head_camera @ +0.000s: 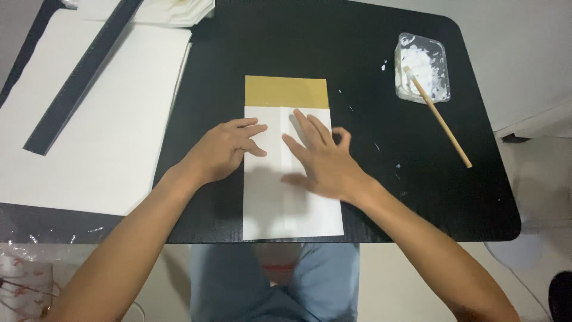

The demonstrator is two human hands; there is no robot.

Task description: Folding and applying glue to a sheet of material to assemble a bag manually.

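Under both palms, folded white paper (286, 197) lies flat on black table (381, 149), gold band beyond fingertips; left hand (223, 149) and right hand (322, 158) open, gripping nothing; seam probably glued, blur hides it; press outward evenly, hold edges aligned

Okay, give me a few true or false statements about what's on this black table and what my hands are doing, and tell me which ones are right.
1. Both hands press flat on the folded white paper. True: left hand, right hand.
2. The paper's top band is blue. False: it is mustard yellow.
3. A wooden stick rests in the plastic tub of white paste. True.
4. The long black ruler lies on the black table. False: it lies on the large white sheet.
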